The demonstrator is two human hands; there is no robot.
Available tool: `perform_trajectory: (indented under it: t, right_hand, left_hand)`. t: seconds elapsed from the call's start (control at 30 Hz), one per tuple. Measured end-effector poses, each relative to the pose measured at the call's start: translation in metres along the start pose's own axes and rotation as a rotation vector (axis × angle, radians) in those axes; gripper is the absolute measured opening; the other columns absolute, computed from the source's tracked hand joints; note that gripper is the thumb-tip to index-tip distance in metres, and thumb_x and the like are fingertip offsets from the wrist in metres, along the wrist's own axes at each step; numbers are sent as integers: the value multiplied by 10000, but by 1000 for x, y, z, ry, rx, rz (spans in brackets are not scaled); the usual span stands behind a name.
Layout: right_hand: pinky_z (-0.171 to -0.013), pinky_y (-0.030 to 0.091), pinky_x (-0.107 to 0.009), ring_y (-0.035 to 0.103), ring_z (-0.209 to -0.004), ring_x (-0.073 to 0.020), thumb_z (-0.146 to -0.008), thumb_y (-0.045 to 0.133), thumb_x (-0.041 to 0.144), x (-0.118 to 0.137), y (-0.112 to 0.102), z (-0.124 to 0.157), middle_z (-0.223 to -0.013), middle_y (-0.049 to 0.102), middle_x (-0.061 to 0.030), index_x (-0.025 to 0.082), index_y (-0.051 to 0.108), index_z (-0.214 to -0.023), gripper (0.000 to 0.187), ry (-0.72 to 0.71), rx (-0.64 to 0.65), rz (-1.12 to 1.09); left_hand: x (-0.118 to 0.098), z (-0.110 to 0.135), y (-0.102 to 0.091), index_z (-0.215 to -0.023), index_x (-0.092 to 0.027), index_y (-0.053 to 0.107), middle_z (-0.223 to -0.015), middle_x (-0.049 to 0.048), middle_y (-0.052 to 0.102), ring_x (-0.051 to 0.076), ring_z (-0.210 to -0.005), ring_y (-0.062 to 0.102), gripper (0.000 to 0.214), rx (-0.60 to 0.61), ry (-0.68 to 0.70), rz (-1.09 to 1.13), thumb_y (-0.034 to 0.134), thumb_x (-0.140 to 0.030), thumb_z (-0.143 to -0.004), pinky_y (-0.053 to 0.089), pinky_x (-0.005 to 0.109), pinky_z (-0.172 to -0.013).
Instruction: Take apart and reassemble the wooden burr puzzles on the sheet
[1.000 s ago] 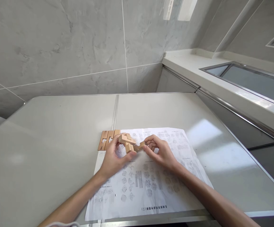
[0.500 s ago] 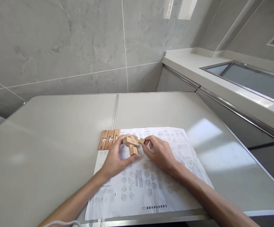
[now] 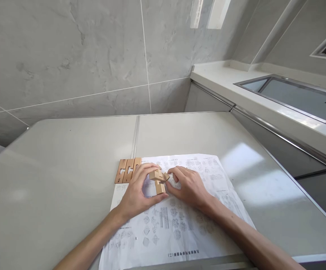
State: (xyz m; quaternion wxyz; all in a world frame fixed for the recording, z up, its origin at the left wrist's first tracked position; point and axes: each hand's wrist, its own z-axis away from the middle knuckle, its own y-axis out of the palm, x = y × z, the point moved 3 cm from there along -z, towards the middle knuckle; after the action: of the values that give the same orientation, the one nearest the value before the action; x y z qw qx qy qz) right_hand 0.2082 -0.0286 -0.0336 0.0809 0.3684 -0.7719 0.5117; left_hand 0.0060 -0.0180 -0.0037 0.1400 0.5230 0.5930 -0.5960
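Note:
My left hand is closed around a partly joined wooden burr puzzle, its thumb below and its fingers behind. The puzzle is made of pale notched bars set crosswise. My right hand pinches the right end of it, where a short wooden bar sticks out at a slant. Whether that bar is loose or joined to the rest I cannot tell. Under both hands lies a creased paper sheet printed with puzzle diagrams. Several flat notched wooden pieces rest side by side at the sheet's upper left corner.
A pale folding table with a seam across it carries everything. Beyond it rises a grey tiled wall. On the right, a white counter with an inset sink runs along the side.
The puzzle has tilted in my left hand. My right fingers have moved closer in, and the slanted bar now sits nearer the rest of the puzzle. The view has shifted slightly.

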Motion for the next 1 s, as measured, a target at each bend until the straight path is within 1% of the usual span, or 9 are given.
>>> perform_trajectory:
  t: [0.07, 0.2, 0.33, 0.4, 0.47, 0.57, 0.77, 0.9, 1.0]
  right_hand:
    - [-565, 349, -273, 513, -600, -143, -911, 646, 187, 3, -2, -1, -741, 612, 9, 215, 665, -1005, 101, -3, 11, -95]
    - [-610, 408, -280, 538, -664, -152, -945, 602, 183, 9, -5, -3, -805, 596, 6, 229, 659, -1118, 188, -46, 84, -290]
    - [-613, 406, -294, 527, -676, -161, -1016, 609, 260, 8, -5, -3, -802, 571, 4, 233, 660, -1071, 79, -34, 99, -363]
    - [-618, 419, -295, 532, -681, -165, -1056, 595, 300, 6, -4, -3, -803, 583, -1, 239, 666, -1066, 94, -16, 104, -397]
    - [-632, 438, -294, 543, -690, -167, -1085, 563, 300, 5, -3, -3, -815, 594, -6, 242, 664, -1079, 117, -4, 115, -434]
    - [-654, 457, -293, 552, -707, -172, -1098, 531, 268, 6, -3, -4, -828, 589, -8, 241, 643, -1082, 116, 0, 117, -446]
    - [-652, 461, -306, 552, -714, -181, -1105, 466, 228, 10, -2, -3, -861, 592, -25, 228, 620, -1109, 154, -52, 141, -361]
    - [-629, 453, -308, 557, -711, -182, -1094, 505, 244, 12, -5, -4, -876, 615, -37, 226, 641, -1114, 139, -110, 159, -351]
    - [-630, 452, -311, 547, -711, -183, -1096, 506, 244, 11, -7, -4, -864, 597, -33, 231, 639, -1079, 135, -115, 158, -388]
  left_hand:
    - [0, 0, 0, -1362, -337, 602, -1409, 76, 605, 330, -1373, 554, 614, 3, 2, 4, 879, -536, -851, 467, 520, -1178]
    - [1, 0, 0, -1364, -340, 603, -1423, 86, 596, 347, -1387, 546, 610, 18, 7, 12, 870, -544, -855, 468, 543, -1182]
    - [2, 1, 0, -1385, -350, 587, -1460, 91, 568, 351, -1415, 523, 645, 55, 30, 19, 884, -536, -844, 455, 552, -1198]
    - [3, 2, 0, -1373, -350, 592, -1468, 95, 559, 353, -1420, 518, 623, 71, 19, 24, 879, -530, -851, 460, 555, -1194]
    - [3, 2, -1, -1364, -347, 593, -1474, 98, 554, 357, -1428, 510, 605, 80, 7, 27, 875, -521, -857, 462, 559, -1193]
    - [3, 2, -2, -1365, -345, 583, -1482, 96, 550, 354, -1434, 504, 610, 91, 1, 22, 883, -496, -855, 462, 556, -1194]
    - [6, 2, -3, -1324, -337, 611, -1457, 87, 572, 347, -1407, 528, 585, 75, -2, 26, 902, -477, -836, 475, 548, -1182]
    - [4, 3, -2, -1347, -342, 617, -1429, 89, 600, 349, -1393, 541, 621, 63, 29, 51, 900, -524, -826, 492, 541, -1171]
    - [3, 3, -5, -1348, -337, 624, -1417, 89, 614, 346, -1378, 555, 620, 49, 44, 29, 896, -534, -827, 500, 529, -1163]
